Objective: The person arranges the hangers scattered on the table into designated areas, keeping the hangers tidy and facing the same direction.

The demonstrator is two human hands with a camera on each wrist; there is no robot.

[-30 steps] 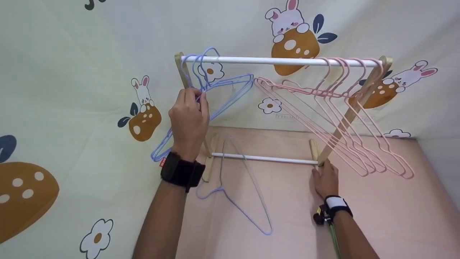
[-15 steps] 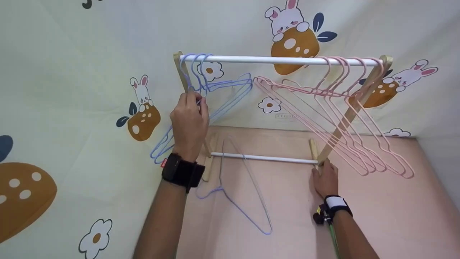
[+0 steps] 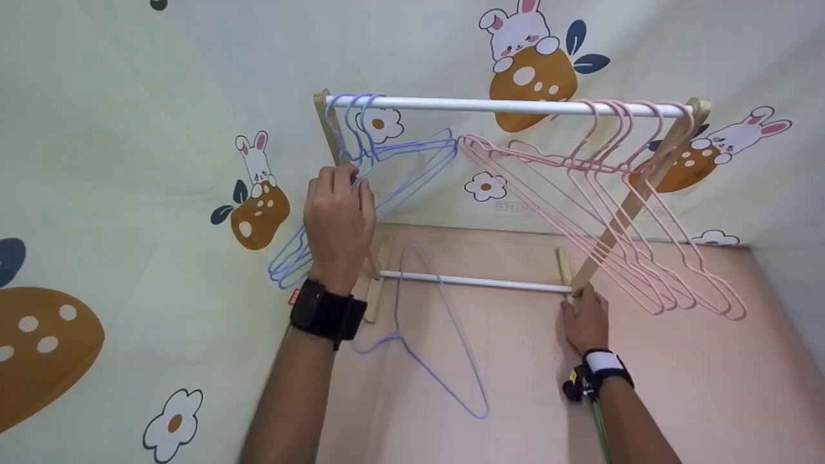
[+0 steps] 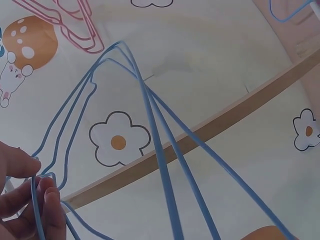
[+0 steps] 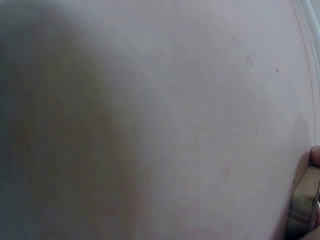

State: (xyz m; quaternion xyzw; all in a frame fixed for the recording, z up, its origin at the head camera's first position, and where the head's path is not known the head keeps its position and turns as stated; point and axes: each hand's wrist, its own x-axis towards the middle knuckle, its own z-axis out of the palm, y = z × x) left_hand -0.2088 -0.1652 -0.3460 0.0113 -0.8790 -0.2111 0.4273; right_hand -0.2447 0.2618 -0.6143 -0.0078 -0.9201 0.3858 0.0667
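My left hand pinches the neck of a blue wire hanger between thumb and fingers. That hanger is one of 3 blue ones whose hooks sit over the white top rod, at its left end. In the left wrist view, the thumb and fingertips close round the wire just below the hook. My right hand holds the right wooden foot of the rack, low at the floor. Only its fingertips show in the right wrist view.
Several pink hangers hang at the rod's right end. Another blue hanger lies on the pink floor in front of the rack's lower rod. A cloth wall printed with rabbits stands close behind and at the left.
The third blue hanger's hook has come down from above the top rod onto it. My left hand has lowered slightly with it; the right hand stays at the rack's foot.
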